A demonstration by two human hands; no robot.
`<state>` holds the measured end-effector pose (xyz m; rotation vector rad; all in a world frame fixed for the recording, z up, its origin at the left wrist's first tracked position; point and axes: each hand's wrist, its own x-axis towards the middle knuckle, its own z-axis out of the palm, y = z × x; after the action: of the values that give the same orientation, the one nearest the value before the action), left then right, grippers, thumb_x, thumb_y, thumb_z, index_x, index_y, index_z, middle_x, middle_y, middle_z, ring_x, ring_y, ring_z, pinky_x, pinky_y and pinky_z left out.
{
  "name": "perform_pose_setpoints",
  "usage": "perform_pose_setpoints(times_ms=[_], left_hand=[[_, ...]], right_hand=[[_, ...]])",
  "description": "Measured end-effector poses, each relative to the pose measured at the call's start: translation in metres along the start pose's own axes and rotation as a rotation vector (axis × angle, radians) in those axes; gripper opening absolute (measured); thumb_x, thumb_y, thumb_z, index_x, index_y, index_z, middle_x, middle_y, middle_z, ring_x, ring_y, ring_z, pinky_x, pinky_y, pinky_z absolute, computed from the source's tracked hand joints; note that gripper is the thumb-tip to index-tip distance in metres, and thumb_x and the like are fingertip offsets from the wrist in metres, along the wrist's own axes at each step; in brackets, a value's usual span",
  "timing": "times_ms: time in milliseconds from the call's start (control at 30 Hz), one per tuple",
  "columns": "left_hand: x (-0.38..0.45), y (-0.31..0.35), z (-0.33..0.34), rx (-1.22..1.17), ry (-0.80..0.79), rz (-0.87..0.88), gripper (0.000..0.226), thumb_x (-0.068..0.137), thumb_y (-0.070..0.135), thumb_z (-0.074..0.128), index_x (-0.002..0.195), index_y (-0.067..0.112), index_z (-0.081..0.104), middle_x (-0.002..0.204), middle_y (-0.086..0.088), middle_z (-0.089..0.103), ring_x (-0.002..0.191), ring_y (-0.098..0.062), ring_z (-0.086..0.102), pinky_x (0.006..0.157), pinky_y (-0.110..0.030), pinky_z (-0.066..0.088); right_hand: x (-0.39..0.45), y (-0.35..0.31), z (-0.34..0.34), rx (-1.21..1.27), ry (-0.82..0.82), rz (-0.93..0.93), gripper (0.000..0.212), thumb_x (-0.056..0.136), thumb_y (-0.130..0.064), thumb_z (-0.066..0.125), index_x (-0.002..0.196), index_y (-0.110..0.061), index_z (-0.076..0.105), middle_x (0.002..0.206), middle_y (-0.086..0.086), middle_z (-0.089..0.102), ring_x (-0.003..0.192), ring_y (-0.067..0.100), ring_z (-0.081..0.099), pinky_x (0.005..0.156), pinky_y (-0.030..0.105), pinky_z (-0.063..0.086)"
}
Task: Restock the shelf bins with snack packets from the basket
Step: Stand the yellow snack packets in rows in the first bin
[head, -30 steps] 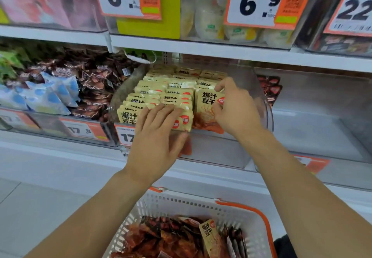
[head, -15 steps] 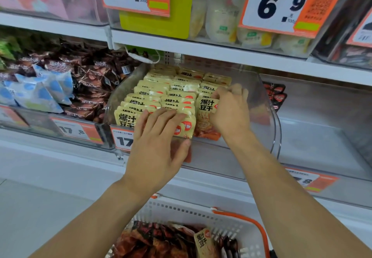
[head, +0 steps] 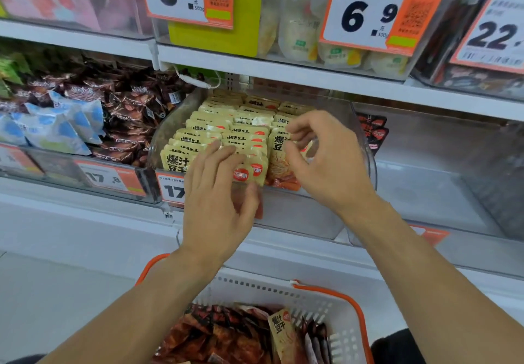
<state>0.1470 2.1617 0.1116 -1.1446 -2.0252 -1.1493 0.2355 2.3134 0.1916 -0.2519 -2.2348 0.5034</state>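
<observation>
Rows of yellow snack packets [head: 226,131] stand in a clear shelf bin [head: 370,162] on the middle shelf. My left hand [head: 215,196] presses its straight fingers against the front packets of the left rows, thumb low on the bin's front. My right hand [head: 329,162] hovers just in front of the right column's front packet [head: 279,162], fingers loosely curled and holding nothing. Below, a white basket [head: 343,332] with an orange handle holds several dark red packets [head: 224,338] and one yellow packet [head: 283,332].
A bin of brown and blue packets [head: 85,119] sits to the left. To the right is a clear bin [head: 442,182] with red-black packets [head: 373,133] at its back. The shelf above carries bins with orange price tags [head: 371,14]. An orange price tag [head: 170,190] fronts the yellow-packet bin.
My right hand has come off the right column's front packet and pulled back with curled fingers. My left hand stays pressed on the front rows.
</observation>
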Motion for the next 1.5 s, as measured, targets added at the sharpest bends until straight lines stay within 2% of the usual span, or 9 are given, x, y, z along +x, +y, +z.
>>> perform_pose_setpoints(times_ms=[133,267,400,600,733,1067,1267,1367,1500], left_hand=[[-0.045,0.022,0.01,-0.12,-0.003,-0.099,0.016,0.085,0.008,0.063,0.1,0.008,0.059,0.101,-0.003,0.059,0.094,-0.023,0.052,0.081,-0.037,0.042],[-0.108,0.029,0.042,-0.201,-0.515,-0.625,0.013,0.094,0.019,0.059,0.1,0.021,0.048,0.083,0.009,0.051,0.078,-0.016,0.052,0.065,-0.032,0.039],[-0.187,0.014,0.077,-0.117,-0.934,-1.057,0.041,0.093,0.027,0.061,0.057,0.012,0.048,0.048,0.003,0.047,0.052,-0.019,0.052,0.052,-0.03,0.043],[-0.277,0.007,0.096,-0.19,-0.858,-1.4,0.032,0.079,0.044,0.079,0.075,0.019,0.06,0.075,-0.005,0.071,0.072,-0.025,0.069,0.068,-0.038,0.06],[-0.282,0.016,0.097,-0.331,-0.728,-1.505,0.019,0.083,0.027,0.081,0.086,0.014,0.068,0.074,-0.009,0.074,0.064,-0.025,0.073,0.059,-0.039,0.06],[-0.27,0.027,0.106,-0.192,-0.859,-1.208,0.009,0.088,0.022,0.073,0.081,0.016,0.072,0.074,0.002,0.07,0.069,-0.015,0.066,0.064,-0.031,0.055],[-0.208,0.007,0.078,-0.188,-1.244,-0.96,0.012,0.091,0.014,0.067,0.082,0.011,0.06,0.083,-0.007,0.068,0.067,-0.018,0.066,0.058,-0.029,0.057],[-0.142,0.0,0.055,-0.215,-1.437,-0.708,0.011,0.093,0.018,0.068,0.09,0.011,0.06,0.083,-0.009,0.071,0.065,-0.014,0.069,0.064,-0.027,0.059],[-0.059,0.007,0.027,-0.227,-1.404,-0.529,0.011,0.093,0.02,0.069,0.088,0.015,0.061,0.086,-0.005,0.069,0.074,-0.017,0.067,0.067,-0.026,0.056]], right_hand=[[-0.059,-0.011,-0.003,0.207,-0.17,-0.087,0.011,0.081,0.0,0.069,0.086,-0.01,0.065,0.078,-0.003,0.061,0.065,0.008,0.055,0.062,0.017,0.045],[-0.135,0.031,0.013,0.186,-0.565,0.148,0.007,0.081,-0.006,0.069,0.084,-0.012,0.067,0.076,-0.003,0.064,0.061,0.007,0.058,0.061,0.021,0.049],[-0.212,0.075,0.026,-0.006,-0.946,0.482,0.003,0.087,-0.019,0.068,0.09,-0.02,0.067,0.081,-0.009,0.062,0.076,0.01,0.059,0.07,0.021,0.046],[-0.279,0.081,0.025,-0.037,-1.287,0.731,0.056,0.09,-0.014,0.061,0.143,-0.02,0.046,0.123,0.002,0.057,0.119,0.027,0.055,0.083,0.026,0.043],[-0.284,0.083,0.035,0.002,-1.365,0.778,0.062,0.089,-0.011,0.061,0.147,-0.019,0.042,0.147,0.006,0.049,0.127,0.025,0.051,0.102,0.033,0.047],[-0.287,0.088,0.057,0.091,-1.512,0.842,0.083,0.081,0.008,0.039,0.152,-0.036,0.036,0.153,0.001,0.042,0.136,0.027,0.044,0.108,0.032,0.044],[-0.259,0.088,0.06,-0.062,-1.089,0.76,0.04,0.085,-0.016,0.069,0.122,-0.016,0.053,0.109,0.003,0.062,0.094,0.019,0.061,0.084,0.037,0.054],[-0.207,0.075,0.05,-0.124,-1.232,0.598,0.068,0.079,-0.034,0.081,0.134,-0.013,0.048,0.119,0.006,0.062,0.105,0.026,0.062,0.086,0.034,0.051],[-0.131,0.047,0.028,-0.259,-1.218,0.386,0.046,0.08,-0.041,0.08,0.108,-0.009,0.061,0.102,0.007,0.065,0.095,0.028,0.064,0.074,0.033,0.052]])
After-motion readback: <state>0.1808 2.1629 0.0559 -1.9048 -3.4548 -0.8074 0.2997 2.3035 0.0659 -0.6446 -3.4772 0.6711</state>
